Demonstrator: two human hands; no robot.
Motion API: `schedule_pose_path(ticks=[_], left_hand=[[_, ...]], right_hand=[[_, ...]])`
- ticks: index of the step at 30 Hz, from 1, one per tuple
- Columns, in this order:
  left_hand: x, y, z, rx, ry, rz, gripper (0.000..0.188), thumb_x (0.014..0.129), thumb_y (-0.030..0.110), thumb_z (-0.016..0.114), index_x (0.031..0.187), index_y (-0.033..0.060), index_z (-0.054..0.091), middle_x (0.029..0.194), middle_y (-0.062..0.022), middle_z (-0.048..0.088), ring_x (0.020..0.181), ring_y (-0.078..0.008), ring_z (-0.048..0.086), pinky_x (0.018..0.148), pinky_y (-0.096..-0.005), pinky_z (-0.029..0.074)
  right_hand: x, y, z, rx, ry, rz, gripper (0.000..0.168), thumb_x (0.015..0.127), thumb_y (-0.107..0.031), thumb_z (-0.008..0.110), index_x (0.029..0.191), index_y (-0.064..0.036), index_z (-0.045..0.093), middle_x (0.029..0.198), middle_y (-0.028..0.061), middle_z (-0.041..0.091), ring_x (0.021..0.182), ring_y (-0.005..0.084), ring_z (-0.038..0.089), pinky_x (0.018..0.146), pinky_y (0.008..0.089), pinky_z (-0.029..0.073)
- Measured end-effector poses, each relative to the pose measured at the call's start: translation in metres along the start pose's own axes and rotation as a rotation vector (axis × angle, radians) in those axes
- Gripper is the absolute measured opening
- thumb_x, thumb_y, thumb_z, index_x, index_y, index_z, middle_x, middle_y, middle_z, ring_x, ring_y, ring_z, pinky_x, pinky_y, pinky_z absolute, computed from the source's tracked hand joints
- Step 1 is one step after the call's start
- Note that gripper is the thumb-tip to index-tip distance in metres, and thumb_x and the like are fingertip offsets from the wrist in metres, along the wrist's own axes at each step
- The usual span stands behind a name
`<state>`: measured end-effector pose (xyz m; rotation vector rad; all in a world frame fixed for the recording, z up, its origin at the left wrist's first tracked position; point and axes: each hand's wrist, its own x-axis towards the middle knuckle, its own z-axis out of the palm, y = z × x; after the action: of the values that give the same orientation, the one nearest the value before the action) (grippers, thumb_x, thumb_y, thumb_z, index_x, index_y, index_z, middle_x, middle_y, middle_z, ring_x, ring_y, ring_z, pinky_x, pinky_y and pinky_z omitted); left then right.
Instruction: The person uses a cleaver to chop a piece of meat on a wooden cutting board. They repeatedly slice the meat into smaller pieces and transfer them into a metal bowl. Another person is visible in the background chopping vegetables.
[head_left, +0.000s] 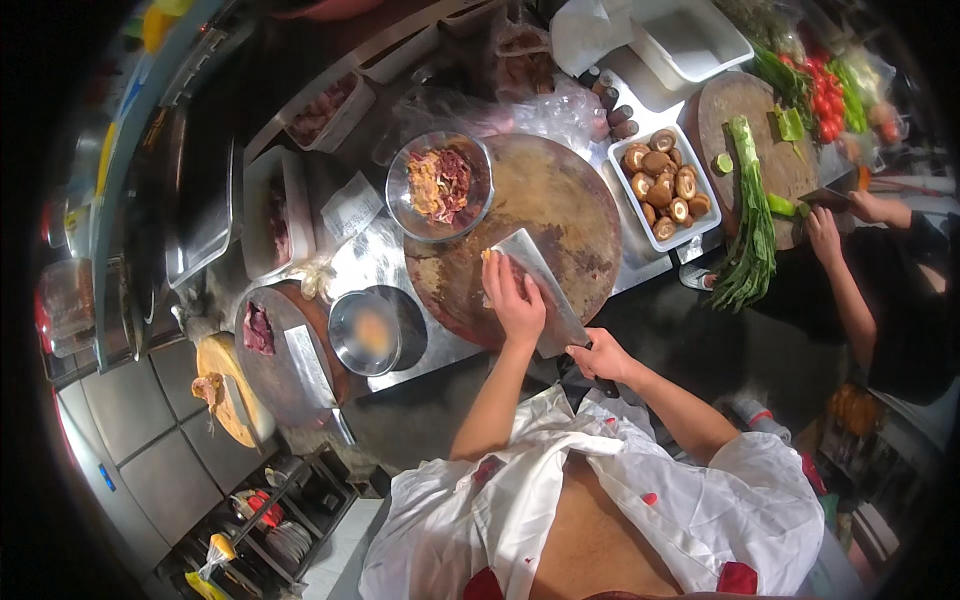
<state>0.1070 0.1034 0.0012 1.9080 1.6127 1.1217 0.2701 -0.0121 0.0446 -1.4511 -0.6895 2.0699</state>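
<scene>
My right hand (602, 355) grips the dark handle of a broad steel cleaver (545, 281). The blade stands tilted over the near part of a large round wooden chopping block (555, 187). My left hand (516, 296) presses down just left of the blade, fingers bent over a piece of yellowish food (487, 256). Most of that piece is hidden under the hand. At the block's far left, a round metal bowl (440, 187) holds cut yellow and dark red meat. Left of the block sits a second metal bowl (365, 332), its yellowish contents blurred.
Right of the block is a white tray (663, 187) of shiitake mushrooms. Beyond it, another person's hands (825, 232) work with a knife by leafy stalks (750, 217). At left, a second cleaver (309, 365) and red meat (258, 328) lie on a smaller round board (281, 375).
</scene>
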Motion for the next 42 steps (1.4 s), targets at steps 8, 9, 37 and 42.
schedule_pose_path(ticks=[8, 9, 37, 42], left_hand=[[0.142, 0.007, -0.038, -0.056, 0.095, 0.159, 0.043, 0.090, 0.006, 0.062, 0.131, -0.0076, 0.060, 0.141, -0.0261, 0.055, 0.134, -0.0440, 0.049, 0.114, -0.0486, 0.039], [0.165, -0.010, -0.036, -0.078, 0.113, 0.174, 0.040, 0.089, 0.005, 0.062, 0.127, -0.0073, 0.063, 0.137, -0.0261, 0.058, 0.130, -0.0434, 0.052, 0.113, -0.0480, 0.040], [-0.023, -0.037, -0.040, -0.032, -0.111, -0.137, 0.076, 0.096, 0.015, 0.061, 0.156, -0.0096, 0.022, 0.161, -0.0305, 0.026, 0.148, -0.0471, 0.025, 0.122, -0.0527, 0.021], [-0.022, -0.039, -0.033, 0.097, -0.103, -0.079, 0.066, 0.097, 0.015, 0.057, 0.152, -0.0111, 0.030, 0.159, -0.0309, 0.030, 0.148, -0.0478, 0.027, 0.121, -0.0544, 0.022]], right_hand=[[0.031, -0.114, 0.052, 0.001, 0.099, -0.241, 0.013, 0.098, -0.012, 0.061, 0.094, -0.001, 0.059, 0.064, 0.0030, 0.057, 0.049, 0.0118, 0.054, 0.045, 0.0308, 0.043], [0.046, -0.128, 0.058, 0.011, 0.107, -0.272, 0.012, 0.098, -0.012, 0.061, 0.095, 0.000, 0.060, 0.064, 0.0026, 0.057, 0.049, 0.0118, 0.054, 0.046, 0.0308, 0.043], [0.001, 0.046, -0.010, 0.046, -0.173, 0.083, 0.012, 0.099, -0.010, 0.063, 0.093, -0.001, 0.058, 0.063, 0.0013, 0.050, 0.050, 0.0109, 0.049, 0.046, 0.0304, 0.041], [-0.003, 0.035, 0.000, -0.011, -0.180, 0.107, 0.015, 0.099, -0.011, 0.064, 0.090, -0.002, 0.056, 0.063, 0.0012, 0.051, 0.049, 0.0109, 0.048, 0.046, 0.0299, 0.040]])
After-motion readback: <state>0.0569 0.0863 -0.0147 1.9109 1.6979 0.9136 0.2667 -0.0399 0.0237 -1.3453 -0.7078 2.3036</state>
